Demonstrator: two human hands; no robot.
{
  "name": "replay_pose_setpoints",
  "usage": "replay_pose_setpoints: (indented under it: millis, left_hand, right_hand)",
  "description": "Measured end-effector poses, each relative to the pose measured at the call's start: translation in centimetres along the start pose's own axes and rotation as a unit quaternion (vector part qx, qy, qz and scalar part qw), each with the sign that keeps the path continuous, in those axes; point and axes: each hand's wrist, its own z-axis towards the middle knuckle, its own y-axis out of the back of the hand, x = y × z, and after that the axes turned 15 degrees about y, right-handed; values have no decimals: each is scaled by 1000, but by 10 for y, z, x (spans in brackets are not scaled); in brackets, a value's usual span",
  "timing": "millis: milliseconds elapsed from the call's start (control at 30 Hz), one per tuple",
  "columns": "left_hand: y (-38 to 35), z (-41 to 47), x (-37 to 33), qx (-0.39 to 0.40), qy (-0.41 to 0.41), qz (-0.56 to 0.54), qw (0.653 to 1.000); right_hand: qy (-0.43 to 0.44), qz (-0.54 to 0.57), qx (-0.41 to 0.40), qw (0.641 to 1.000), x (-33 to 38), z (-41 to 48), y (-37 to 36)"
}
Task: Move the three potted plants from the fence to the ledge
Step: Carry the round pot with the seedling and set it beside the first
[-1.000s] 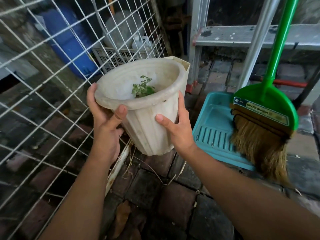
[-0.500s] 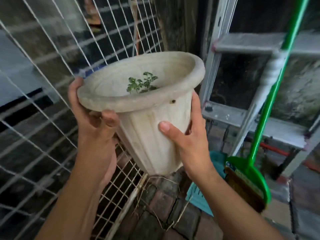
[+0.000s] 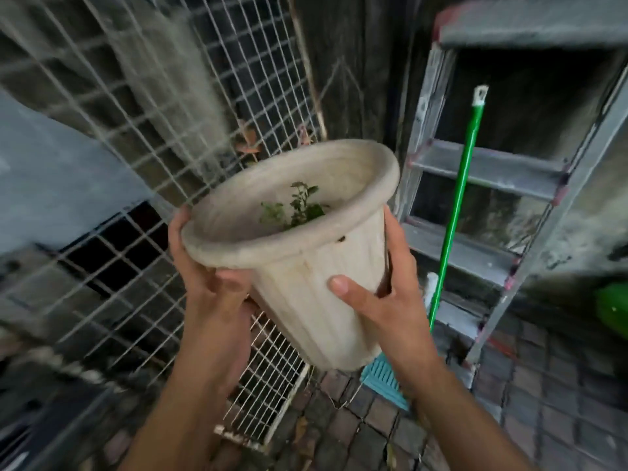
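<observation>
I hold a dirty white ribbed plastic pot (image 3: 316, 283) in the air with both hands, tilted toward me. A small green plant (image 3: 299, 205) grows deep inside it. My left hand (image 3: 210, 283) grips it under the rim on the left side. My right hand (image 3: 380, 294) wraps the right wall, thumb across the front. The white wire mesh fence (image 3: 163, 107) stands just behind and to the left of the pot. No other pots and no ledge are in view.
A metal stepladder (image 3: 486, 171) leans at the right with a green broom handle (image 3: 458, 185) propped against it. A teal dustpan (image 3: 384, 379) pokes out below the pot. Brick paving (image 3: 373, 430) covers the ground. A loose mesh panel (image 3: 268, 379) leans low against the fence.
Both hands have lifted the pot higher and carried it a little right. The view has swung upward, so the broom head and most of the dustpan have dropped out of sight.
</observation>
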Motion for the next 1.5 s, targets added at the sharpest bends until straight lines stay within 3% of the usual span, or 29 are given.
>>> replay_pose_setpoints:
  millis: [200,433,700,933,1400,1500]
  left_hand:
    - [5,-75,-104,-71,-83,61,992]
    - [11,-180,-172,-206,-200,69,955]
    - [71,-284,-225,-386,-293,95,869]
    - [173,-387,-256,-464,-295,179,816]
    - [400,-511,-269,-654,-268,187,682]
    - [450,-516,-262,-688,-266,182,650]
  right_hand:
    - [45,82,81,992,142,17,-35]
    - [92,168,156,969,239,9,-77]
    - [81,257,289,919,312,-35,-183]
    - [-12,388,346,854,346,-115,-321]
    - [-59,433,522,732,353,-260,-589]
    - [-77,459,558,688,331,-284,-651]
